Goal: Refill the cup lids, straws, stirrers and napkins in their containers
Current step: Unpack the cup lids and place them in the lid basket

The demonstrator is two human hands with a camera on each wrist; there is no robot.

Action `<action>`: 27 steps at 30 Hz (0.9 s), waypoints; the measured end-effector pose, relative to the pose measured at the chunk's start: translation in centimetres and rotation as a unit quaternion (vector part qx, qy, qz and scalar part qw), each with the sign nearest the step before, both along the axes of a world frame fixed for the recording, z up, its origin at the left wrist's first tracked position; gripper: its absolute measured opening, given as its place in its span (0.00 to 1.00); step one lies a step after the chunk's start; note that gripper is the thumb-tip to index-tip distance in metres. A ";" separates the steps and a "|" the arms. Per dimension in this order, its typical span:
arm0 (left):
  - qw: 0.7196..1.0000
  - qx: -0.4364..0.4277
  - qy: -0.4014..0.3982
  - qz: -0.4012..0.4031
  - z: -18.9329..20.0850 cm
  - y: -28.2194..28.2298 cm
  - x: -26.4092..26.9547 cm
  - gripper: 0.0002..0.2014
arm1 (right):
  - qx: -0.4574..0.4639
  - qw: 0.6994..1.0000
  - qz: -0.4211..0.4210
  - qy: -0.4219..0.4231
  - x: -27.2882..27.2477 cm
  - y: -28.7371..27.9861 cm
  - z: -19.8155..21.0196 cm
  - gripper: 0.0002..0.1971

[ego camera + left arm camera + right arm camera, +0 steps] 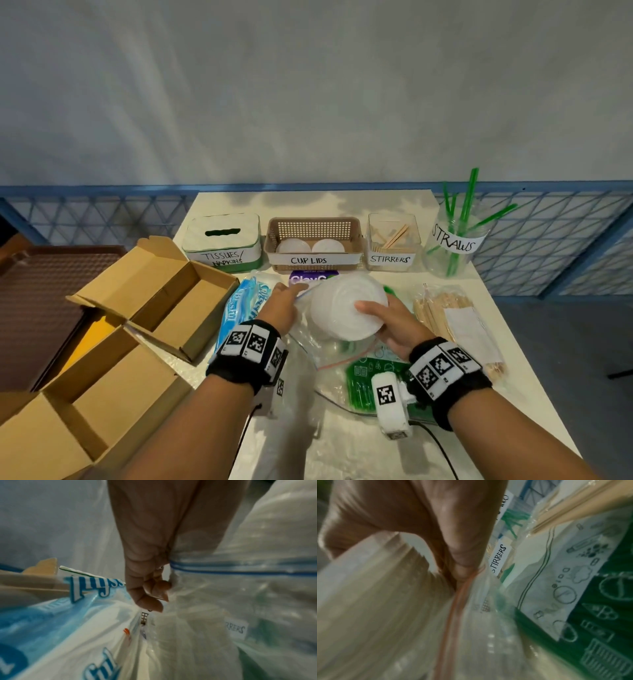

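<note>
My right hand (pixel 373 320) grips a stack of white cup lids (pixel 346 308), thumb on top, just above the mouth of a clear zip bag (pixel 329 346). In the right wrist view my right hand (pixel 453 568) holds the ribbed stack of lids (pixel 376 588) beside the bag's red seal. My left hand (pixel 289 294) pinches the bag's blue-striped edge; in the left wrist view my left hand (pixel 154 595) nips the zip bag (pixel 240 568). Behind stand the tissue box (pixel 222 240), the cup-lid basket (pixel 315 226) holding two lids, the stirrer box (pixel 394 240) and the straw jar (pixel 455 240).
A blue tissue pack (pixel 239 308) lies left of the bag; a green straw bag (pixel 359 383) and a stirrer pack (pixel 452 318) lie to the right. Two open cardboard boxes (pixel 154 291) sit at the left edge of the table, with a brown tray (pixel 41 291) beyond.
</note>
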State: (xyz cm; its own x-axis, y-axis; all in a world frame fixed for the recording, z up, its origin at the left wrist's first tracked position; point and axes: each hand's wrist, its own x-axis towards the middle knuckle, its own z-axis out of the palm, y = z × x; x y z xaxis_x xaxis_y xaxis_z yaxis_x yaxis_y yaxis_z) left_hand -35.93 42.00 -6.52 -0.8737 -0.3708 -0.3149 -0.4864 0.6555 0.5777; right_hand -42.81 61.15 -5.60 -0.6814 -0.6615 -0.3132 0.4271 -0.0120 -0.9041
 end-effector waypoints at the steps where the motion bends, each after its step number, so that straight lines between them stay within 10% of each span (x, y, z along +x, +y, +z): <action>1: 1.000 -0.001 -0.005 -0.023 0.0 -0.1 0.2 0.31 | -0.018 0.999 -0.003 -0.027 0.0 0.0 0.4 0.28; 6: 0.996 0.010 0.028 -0.089 3.7 -0.9 0.9 0.32 | -0.074 0.996 -0.008 -0.044 -0.3 0.7 4.2 0.29; 11: 0.966 0.189 0.163 0.068 10.6 -1.3 0.3 0.25 | -0.096 0.984 -0.094 0.118 -1.9 0.1 10.1 0.15; 16: 0.903 0.423 0.053 0.046 13.2 -0.5 -0.9 0.46 | 0.084 0.824 -0.075 0.555 -3.0 -2.0 12.0 0.34; 22: 0.852 0.520 0.046 0.043 14.1 -1.5 -2.4 0.45 | 0.070 0.662 0.050 0.744 -3.2 -4.1 10.7 0.38; 27: 0.855 0.503 0.096 0.087 14.7 -2.0 -3.2 0.26 | 0.063 0.657 0.081 0.747 -4.7 -5.9 10.6 0.38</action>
